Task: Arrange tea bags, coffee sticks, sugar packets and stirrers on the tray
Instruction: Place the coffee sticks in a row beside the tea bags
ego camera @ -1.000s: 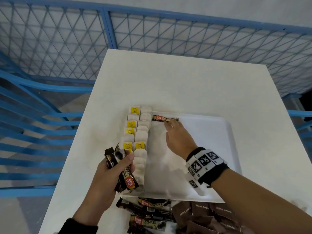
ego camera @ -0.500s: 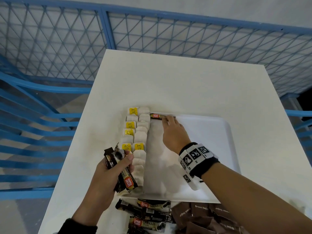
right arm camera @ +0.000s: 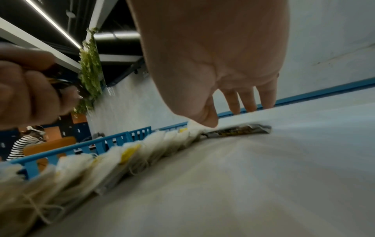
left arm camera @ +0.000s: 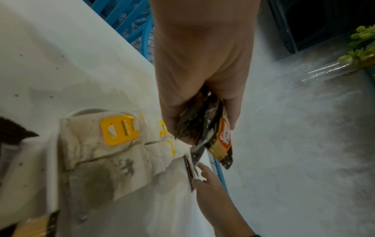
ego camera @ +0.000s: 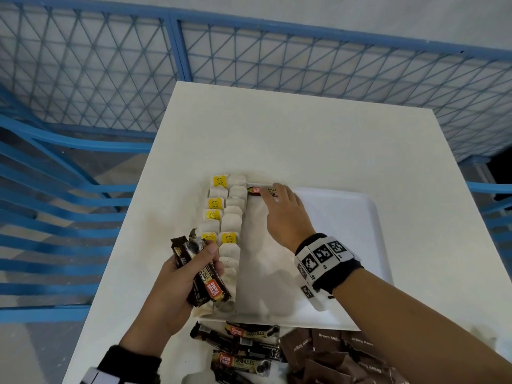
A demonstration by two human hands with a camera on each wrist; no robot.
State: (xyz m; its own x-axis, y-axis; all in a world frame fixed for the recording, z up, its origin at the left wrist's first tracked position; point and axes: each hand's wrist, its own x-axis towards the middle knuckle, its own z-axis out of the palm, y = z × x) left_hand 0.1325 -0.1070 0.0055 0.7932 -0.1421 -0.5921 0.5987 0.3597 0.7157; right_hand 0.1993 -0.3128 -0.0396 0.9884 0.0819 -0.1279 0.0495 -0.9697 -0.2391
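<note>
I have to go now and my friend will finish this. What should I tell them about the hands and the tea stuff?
Left hand: grips a bundle of coffee sticks over the tray's near left corner.
Right hand: fingers straight, resting on one coffee stick laid at the far edge of the tray.
Done: tea bags lined up in two columns along the tray's left side; first coffee stick placed.
Left: the held sticks, the loose coffee sticks and brown sugar packets on the table near the tray. No stirrers are in view.
</note>
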